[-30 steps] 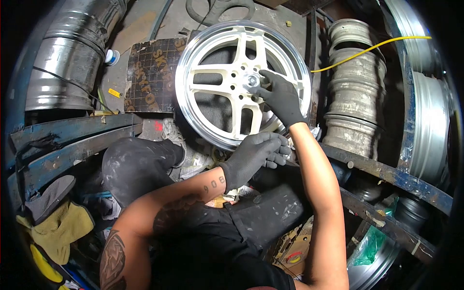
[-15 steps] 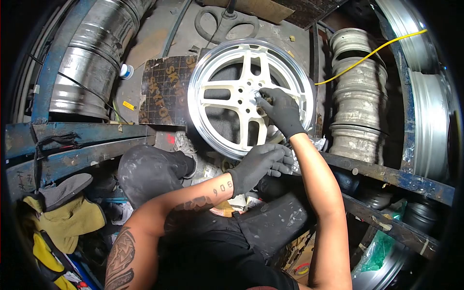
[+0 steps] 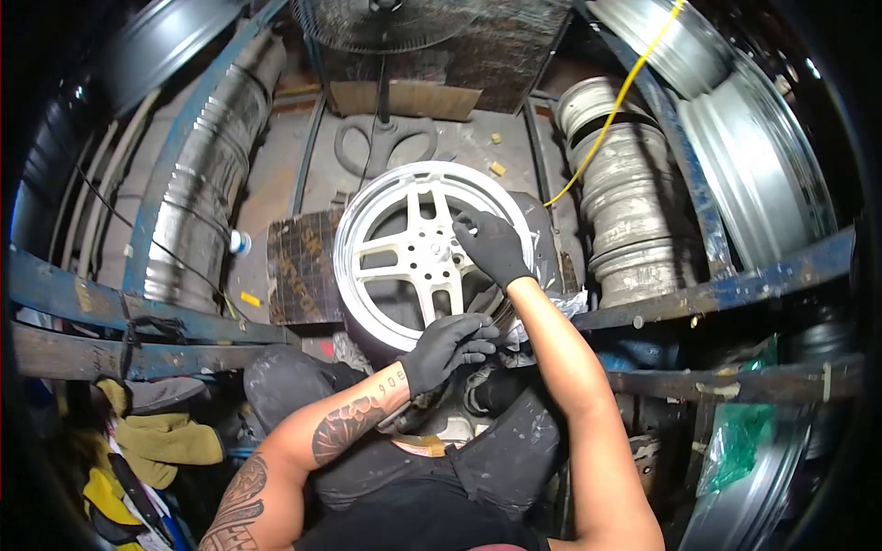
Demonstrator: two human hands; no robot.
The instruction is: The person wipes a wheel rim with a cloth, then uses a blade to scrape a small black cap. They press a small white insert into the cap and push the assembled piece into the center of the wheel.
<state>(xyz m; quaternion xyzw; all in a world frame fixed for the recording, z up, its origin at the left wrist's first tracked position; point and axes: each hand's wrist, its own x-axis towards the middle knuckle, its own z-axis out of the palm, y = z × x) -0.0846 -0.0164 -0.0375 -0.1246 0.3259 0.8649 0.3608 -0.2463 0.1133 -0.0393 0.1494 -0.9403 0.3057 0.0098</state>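
Observation:
A white multi-spoke wheel rim (image 3: 404, 248) with a polished outer lip lies face up in front of me. At its hub is a small shiny piece (image 3: 438, 250), ringed by several bolt holes. My right hand (image 3: 493, 248), in a dark glove, is over the right-hand spokes with its fingers curled together; anything inside them is too small to make out. Near the rim's lower edge, my gloved left hand (image 3: 448, 354) is cupped with the fingers bent inward. Its palm is hidden, so I cannot see what it holds.
Stacked metal rims (image 3: 634, 202) stand right and more rims (image 3: 197, 184) left, behind blue steel frames (image 3: 735, 289). A printed board (image 3: 303, 262) lies beside the wheel. A yellow cable (image 3: 606, 124) hangs at right; a fan base (image 3: 386, 145) stands beyond. Gloves (image 3: 170, 445) lie lower left.
My view has tilted up and back, so the wheel looks smaller and more of the fan shows. My right hand has come away from the hub piece toward the upper right spokes.

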